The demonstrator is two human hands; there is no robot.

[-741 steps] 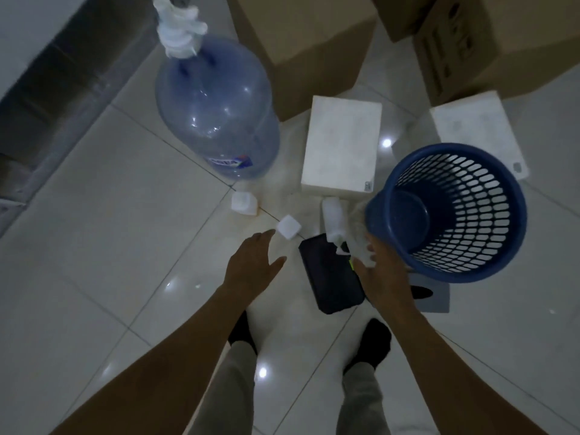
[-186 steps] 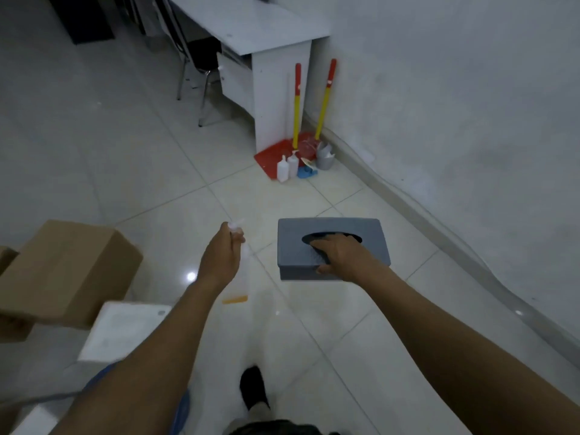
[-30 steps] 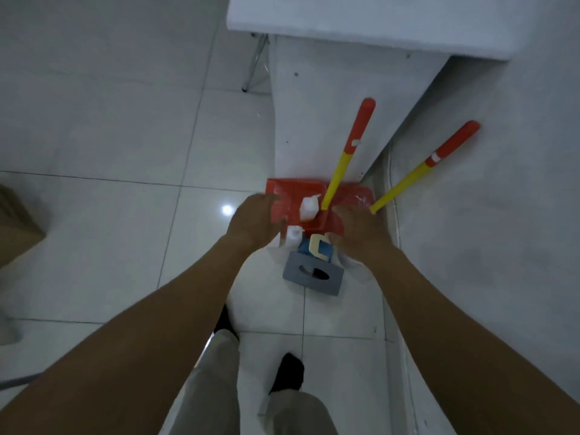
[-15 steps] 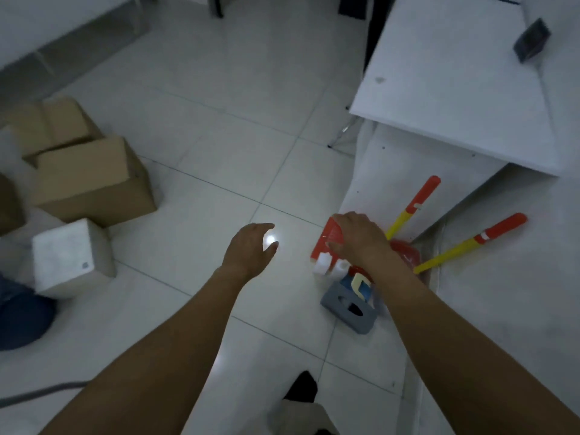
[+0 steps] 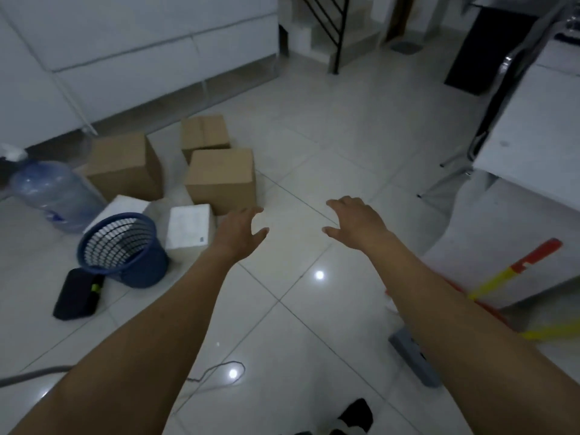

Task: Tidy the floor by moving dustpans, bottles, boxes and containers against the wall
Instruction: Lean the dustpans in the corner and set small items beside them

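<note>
Both arms reach forward over the tiled floor (image 5: 329,146), with the left hand (image 5: 240,229) and right hand (image 5: 356,222) palm-down, fingers loosely spread, holding nothing. 3 cardboard boxes (image 5: 219,180), a blue basket (image 5: 125,249) and a water bottle (image 5: 56,196) sit to the left. A grey box (image 5: 408,350) lies near the red-and-yellow handle (image 5: 514,268) on the right.

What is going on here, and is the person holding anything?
A person is tidying a tiled floor. The left hand and the right hand are both open and empty, held out in front. Cardboard boxes, a blue basket and a water bottle sit clustered on the left. A grey box and a red-and-yellow handle are on the right, beside the white desk.
</note>
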